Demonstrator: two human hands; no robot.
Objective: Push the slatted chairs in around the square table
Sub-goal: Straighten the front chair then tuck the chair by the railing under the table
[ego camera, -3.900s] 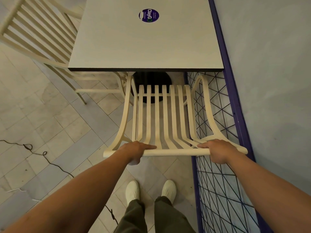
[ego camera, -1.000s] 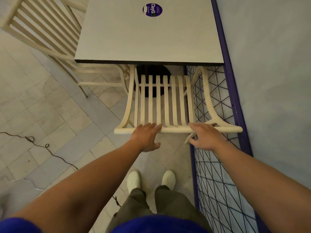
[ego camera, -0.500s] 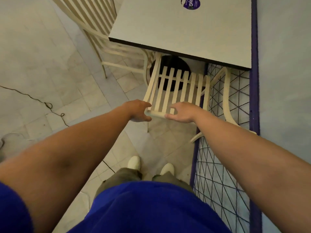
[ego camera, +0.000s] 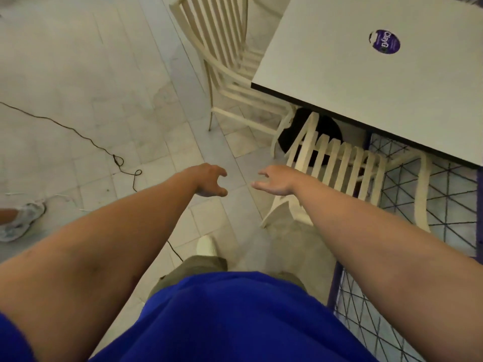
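The square grey table [ego camera: 339, 82] fills the upper right, with a purple round sticker on top. A cream slatted chair [ego camera: 339, 165] stands tucked under its near edge, seat mostly beneath the tabletop. A second cream slatted chair [ego camera: 222, 37] stands at the table's left side, its seat partly under the top and its back sticking out. My left hand [ego camera: 210, 182] hovers over the floor with loosely curled fingers, holding nothing. My right hand [ego camera: 274, 181] is spread, fingers relaxed, just left of the near chair's back and apart from it.
A purple-framed wire mesh panel [ego camera: 407, 231] runs along the right beside the near chair. A thin dark cable [ego camera: 86, 138] trails across the tiled floor at left. Another person's shoe [ego camera: 21, 220] shows at the left edge. The table's black base [ego camera: 308, 137] sits under the top.
Both hands have let go of the near chair's back and moved left, away from it. The view has swung left, bringing the second chair and the open floor into sight.
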